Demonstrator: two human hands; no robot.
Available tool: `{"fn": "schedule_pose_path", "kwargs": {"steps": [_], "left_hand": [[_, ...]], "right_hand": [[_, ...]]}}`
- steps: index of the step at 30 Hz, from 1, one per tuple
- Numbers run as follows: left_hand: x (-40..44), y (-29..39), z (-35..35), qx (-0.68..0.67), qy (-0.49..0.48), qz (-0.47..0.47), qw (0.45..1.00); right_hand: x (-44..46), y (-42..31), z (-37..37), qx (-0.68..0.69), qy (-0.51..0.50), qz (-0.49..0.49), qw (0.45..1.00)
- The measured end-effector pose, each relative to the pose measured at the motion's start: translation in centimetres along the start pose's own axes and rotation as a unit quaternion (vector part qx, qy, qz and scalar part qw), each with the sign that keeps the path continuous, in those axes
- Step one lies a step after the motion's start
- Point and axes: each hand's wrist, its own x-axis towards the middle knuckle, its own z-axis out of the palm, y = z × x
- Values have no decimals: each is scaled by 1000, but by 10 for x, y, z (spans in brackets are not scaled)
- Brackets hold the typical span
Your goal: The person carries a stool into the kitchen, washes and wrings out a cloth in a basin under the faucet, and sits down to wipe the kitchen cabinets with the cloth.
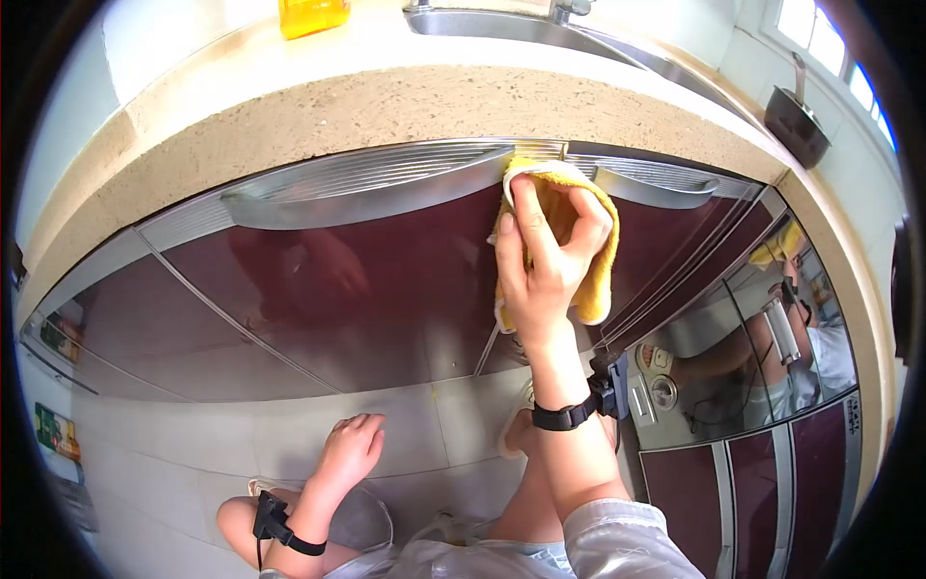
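Observation:
A yellow cloth (600, 289) with a white edge is bunched under my right hand (548, 253), which presses it against the ribbed metal strip at the top of the dark red cabinet doors (405, 280). The cloth lies between the long curved metal handle (376, 198) and the shorter handle (661, 190). My fingers are bent over it. Lower left, my left hand (351, 448) hangs above the tiled floor near my knee, its fingers loosely curled together, with no object visible in them.
A speckled countertop (386, 111) runs above the cabinets, with a metal sink (502, 26) and an orange bottle (313, 16) on top. A dark pot (797, 124) stands at the right. Below it is a reflective appliance door (704, 318).

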Motion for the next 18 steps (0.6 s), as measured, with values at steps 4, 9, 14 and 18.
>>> {"fn": "schedule_pose_path", "kwargs": {"steps": [4, 9, 14, 18], "left_hand": [[5, 5, -10, -22, -3, -10, 1000], [21, 27, -26, -96, 55, -45, 993], [14, 18, -10, -86, 55, -51, 993], [-4, 7, 5, -110, 55, -80, 989]], "right_hand": [[1, 12, -14, 171, 20, 45, 984], [7, 27, -27, 239, 132, 226, 935], [14, 7, -28, 364, 131, 366, 847], [-2, 5, -8, 368, 83, 429, 821]]}}
